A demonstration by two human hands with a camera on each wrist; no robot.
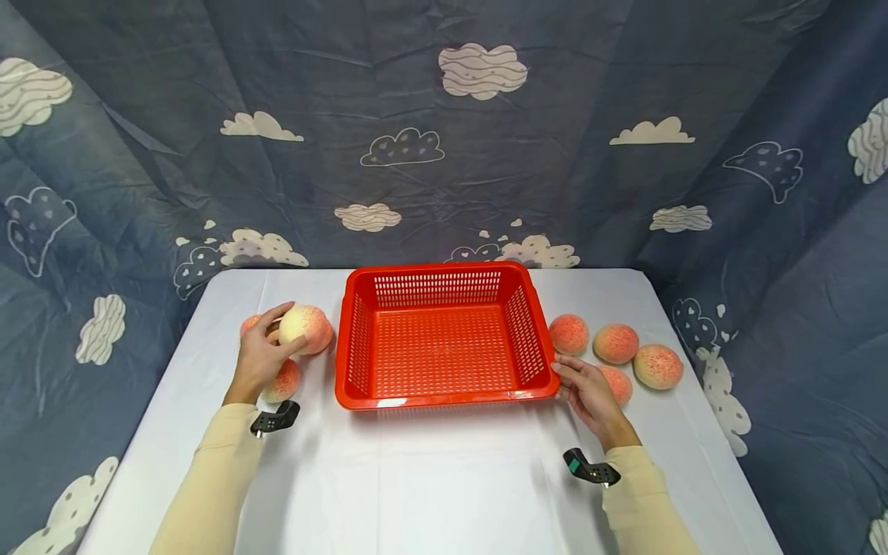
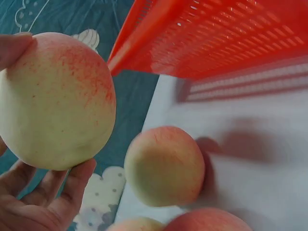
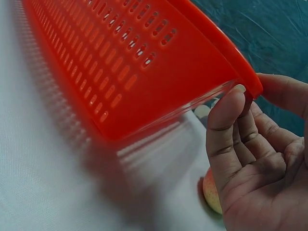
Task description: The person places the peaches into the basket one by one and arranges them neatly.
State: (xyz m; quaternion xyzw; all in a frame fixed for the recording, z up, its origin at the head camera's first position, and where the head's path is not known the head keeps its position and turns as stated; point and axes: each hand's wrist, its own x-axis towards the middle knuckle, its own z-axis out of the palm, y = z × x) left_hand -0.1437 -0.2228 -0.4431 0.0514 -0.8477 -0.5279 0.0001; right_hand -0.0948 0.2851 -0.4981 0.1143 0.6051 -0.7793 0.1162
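Observation:
My left hand (image 1: pixel 260 359) holds a pale yellow and pink peach (image 1: pixel 306 328) up beside the basket's left wall. In the left wrist view, thumb and fingers are spread around that peach (image 2: pixel 60 103), with other peaches on the table below it. An upright red plastic basket (image 1: pixel 440 348) with slotted walls stands mid-table, with nothing inside. At its front right corner, my right hand (image 1: pixel 590 395) pinches the rim. From the right wrist view, the thumb and fingers meet at the corner of the basket (image 3: pixel 192 72).
Several peaches lie right of the basket, among them one peach (image 1: pixel 658 366) farthest out. Left of it, a peach (image 1: pixel 282 381) lies near my left wrist, with others partly hidden behind the hand. A white cloth covers the table (image 1: pixel 444 478); a dark cloud-print curtain (image 1: pixel 541 177) hangs behind.

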